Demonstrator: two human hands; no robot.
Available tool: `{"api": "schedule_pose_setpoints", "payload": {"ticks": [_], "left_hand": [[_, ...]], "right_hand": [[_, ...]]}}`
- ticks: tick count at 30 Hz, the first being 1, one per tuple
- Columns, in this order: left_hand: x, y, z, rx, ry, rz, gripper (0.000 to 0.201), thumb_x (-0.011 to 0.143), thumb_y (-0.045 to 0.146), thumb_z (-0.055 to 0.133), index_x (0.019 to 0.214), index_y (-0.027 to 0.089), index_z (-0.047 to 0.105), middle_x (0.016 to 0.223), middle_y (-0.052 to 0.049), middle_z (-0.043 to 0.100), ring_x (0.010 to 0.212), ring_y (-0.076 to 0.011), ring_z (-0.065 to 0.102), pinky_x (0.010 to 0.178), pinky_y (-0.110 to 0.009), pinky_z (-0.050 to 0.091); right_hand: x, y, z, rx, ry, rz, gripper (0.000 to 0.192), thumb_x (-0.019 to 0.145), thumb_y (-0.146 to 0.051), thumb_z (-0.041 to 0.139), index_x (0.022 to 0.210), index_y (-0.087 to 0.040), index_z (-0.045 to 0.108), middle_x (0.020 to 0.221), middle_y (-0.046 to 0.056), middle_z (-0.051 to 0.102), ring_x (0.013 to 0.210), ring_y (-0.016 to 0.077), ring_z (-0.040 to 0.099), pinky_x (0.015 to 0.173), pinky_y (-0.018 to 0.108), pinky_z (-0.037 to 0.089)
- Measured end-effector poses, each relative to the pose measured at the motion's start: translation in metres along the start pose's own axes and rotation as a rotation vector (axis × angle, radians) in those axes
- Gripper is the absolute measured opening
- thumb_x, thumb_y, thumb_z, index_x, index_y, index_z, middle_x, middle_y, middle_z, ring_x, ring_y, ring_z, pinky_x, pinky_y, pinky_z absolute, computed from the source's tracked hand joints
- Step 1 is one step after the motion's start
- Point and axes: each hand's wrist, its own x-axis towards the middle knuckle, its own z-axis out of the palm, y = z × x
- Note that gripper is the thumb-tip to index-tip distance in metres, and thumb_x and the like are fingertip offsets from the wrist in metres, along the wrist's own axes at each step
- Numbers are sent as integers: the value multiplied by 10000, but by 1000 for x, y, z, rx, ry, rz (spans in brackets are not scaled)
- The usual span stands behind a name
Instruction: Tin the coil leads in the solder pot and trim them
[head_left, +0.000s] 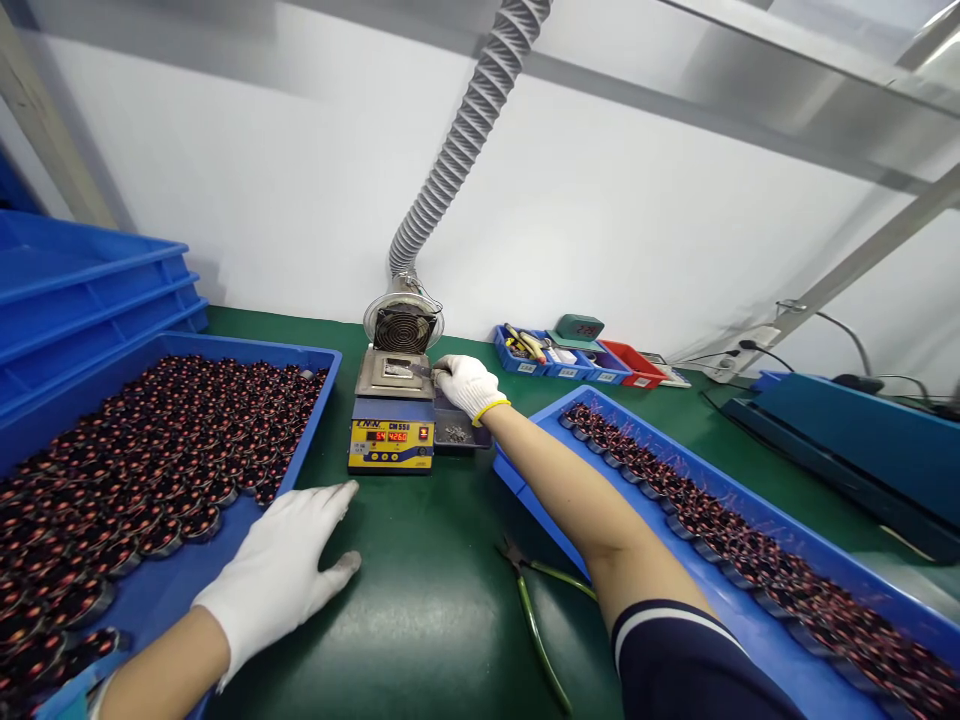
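Thin strip (420, 370): likely light, stiff; grip outer end. Right hand (466, 384) clamped there; left hand (279, 562) spread, empty.

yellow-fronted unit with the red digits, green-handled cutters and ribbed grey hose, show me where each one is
Yellow-fronted unit (391, 447), head view: on its front panel.
Green-handled cutters (529, 618), head view: on one handle.
Ribbed grey hose (471, 128), head view: midway along its length.

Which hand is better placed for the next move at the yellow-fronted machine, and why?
Probably the right hand: it is at the machine's metal top, while the left hand is farther back.
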Motion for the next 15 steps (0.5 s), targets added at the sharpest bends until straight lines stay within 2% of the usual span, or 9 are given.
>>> {"api": "schedule_pose_setpoints", "payload": {"ticks": [5, 10, 15], "left_hand": [[1, -1, 0, -7, -11, 0, 594, 781, 420, 551, 1315, 183, 447, 1252, -100, 594, 1148, -281, 539, 965, -407, 406], [1, 0, -1, 1, -22, 8, 586, 786, 418, 542, 1308, 165, 453, 1260, -103, 588, 1144, -285, 539, 959, -417, 411], [1, -2, 0, -16, -4, 13, 594, 778, 412, 552, 1314, 178, 449, 1252, -106, 593, 1142, -288, 542, 955, -418, 411]], "right_hand": [[-1, -15, -7, -25, -49, 48, 186, 725, -305, 597, 835, -211, 714, 864, 67, 693, 937, 260, 627, 790, 311, 464], [3, -26, -5, 51, -103, 107, 202, 758, -312, 576, 721, -159, 703, 643, 54, 670, 629, 160, 634, 602, 222, 466], [2, -37, 2, 145, -125, 161, 187, 785, -268, 551, 755, -158, 699, 553, 16, 646, 437, 89, 548, 470, 172, 436]]}}
